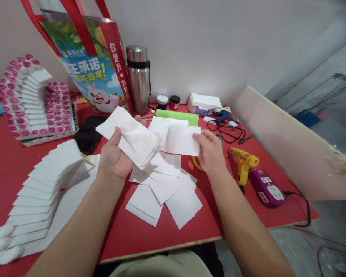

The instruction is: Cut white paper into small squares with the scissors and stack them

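Observation:
My left hand (pixel 115 156) grips a stack of white paper sheets (pixel 135 140), thumb on top, tilted above the table. In my right hand (pixel 210 148) a single white paper sheet (pixel 182 140) is pinched at its right edge, its left end close to the stack. Beneath both hands lies a loose heap of white paper pieces (pixel 164 186), overlapping at several angles. Left of my left forearm, a curved row of white folded pieces (pixel 36 192) stands fanned on a white sheet, with several white oval pads (pixel 2 244) at its near end.
Behind stand a printed bag (pixel 89 73), a steel thermos (pixel 138 80) and two small jars (pixel 168 102). A pink-and-white decorated arch (pixel 36 102) is at left beside a black phone (pixel 88 134). On the right, a yellow glue gun (pixel 242 163) and a purple power strip (pixel 267 187) sit near the edge.

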`<state>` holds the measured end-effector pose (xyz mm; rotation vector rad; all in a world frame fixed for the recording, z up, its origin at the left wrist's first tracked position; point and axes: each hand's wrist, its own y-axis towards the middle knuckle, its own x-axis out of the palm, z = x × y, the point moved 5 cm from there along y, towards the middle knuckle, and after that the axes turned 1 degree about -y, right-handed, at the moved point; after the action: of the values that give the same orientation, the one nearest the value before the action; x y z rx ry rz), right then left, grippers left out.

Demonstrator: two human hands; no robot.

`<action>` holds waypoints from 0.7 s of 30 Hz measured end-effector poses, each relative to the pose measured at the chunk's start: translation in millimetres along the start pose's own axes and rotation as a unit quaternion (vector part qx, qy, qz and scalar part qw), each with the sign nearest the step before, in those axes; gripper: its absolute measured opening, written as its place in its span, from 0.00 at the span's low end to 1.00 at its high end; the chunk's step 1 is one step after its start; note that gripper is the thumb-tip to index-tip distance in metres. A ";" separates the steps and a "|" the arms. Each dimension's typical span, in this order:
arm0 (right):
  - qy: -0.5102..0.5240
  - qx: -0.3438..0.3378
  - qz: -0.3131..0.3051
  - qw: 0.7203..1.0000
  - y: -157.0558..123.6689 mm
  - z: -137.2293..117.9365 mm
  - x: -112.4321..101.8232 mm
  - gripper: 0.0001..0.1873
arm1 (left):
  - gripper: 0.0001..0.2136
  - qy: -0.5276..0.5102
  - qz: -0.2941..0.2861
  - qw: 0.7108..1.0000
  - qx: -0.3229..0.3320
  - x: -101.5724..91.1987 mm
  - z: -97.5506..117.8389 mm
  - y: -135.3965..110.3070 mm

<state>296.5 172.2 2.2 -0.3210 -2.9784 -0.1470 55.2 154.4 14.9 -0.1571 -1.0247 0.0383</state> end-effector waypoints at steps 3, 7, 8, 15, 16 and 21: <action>0.121 0.128 -0.008 0.984 4.1 4.4 -7.7 0.08 | 0.24 0.008 -0.003 0.997 -0.082 -1.7 -16.6 -1.0; 0.222 0.199 -0.030 0.954 3.8 3.7 -5.4 0.09 | 0.26 0.017 -0.018 0.978 -0.206 -0.3 -38.9 -6.6; 0.233 0.189 -0.033 0.953 3.8 1.4 -5.2 0.09 | 0.26 0.021 -0.017 0.975 -0.222 -0.1 -42.6 -7.8; 0.236 0.059 -0.024 0.970 -2.0 -9.5 6.4 0.11 | 0.27 0.017 0.032 0.941 -0.336 -5.6 -71.8 -19.4; 0.235 0.042 -0.034 0.971 -5.2 -10.7 12.3 0.11 | 0.27 0.016 0.039 0.937 -0.348 -6.2 -76.2 -21.1; 0.227 0.055 -0.121 0.965 -29.5 -11.2 46.1 0.12 | 0.26 0.017 0.048 0.939 -0.341 -3.8 -88.5 -21.2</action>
<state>246.9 151.7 17.8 0.0840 -2.5434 -0.0683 127.9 123.1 -30.2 -0.8390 -0.9609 -0.2357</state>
